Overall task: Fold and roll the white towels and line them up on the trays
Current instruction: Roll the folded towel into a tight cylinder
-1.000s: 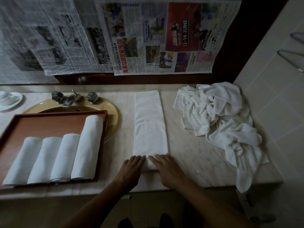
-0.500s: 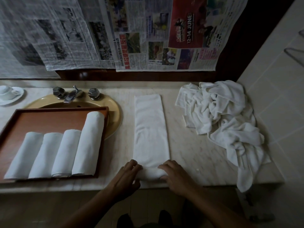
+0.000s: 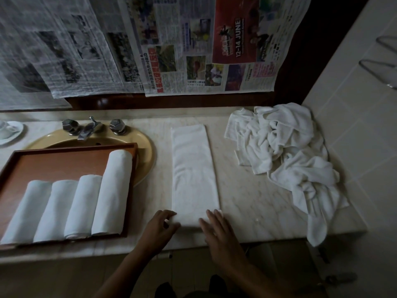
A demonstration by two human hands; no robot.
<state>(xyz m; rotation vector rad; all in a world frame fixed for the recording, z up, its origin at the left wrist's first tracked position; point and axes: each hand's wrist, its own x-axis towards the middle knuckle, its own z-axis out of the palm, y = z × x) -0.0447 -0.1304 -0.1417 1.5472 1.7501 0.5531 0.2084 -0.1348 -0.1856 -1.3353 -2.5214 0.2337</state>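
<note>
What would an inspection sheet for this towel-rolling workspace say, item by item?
Surface: marble counter, dimly lit.
Job's things: folded towel lying lengthwise, near end rolled; four rolled towels side by side on wooden tray; loose towel heap at right.
Clutter: cup and saucer far left; sink with tap behind the tray.
Hands: left hand pinches the roll's left end; right hand rests flat on it.
Cables: nothing seen.
Surroundings: newspaper sheets hung behind; tiled wall at right.

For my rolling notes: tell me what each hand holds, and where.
The left hand grips the folded towel at its rolled near end; the right hand only presses flat there.
</note>
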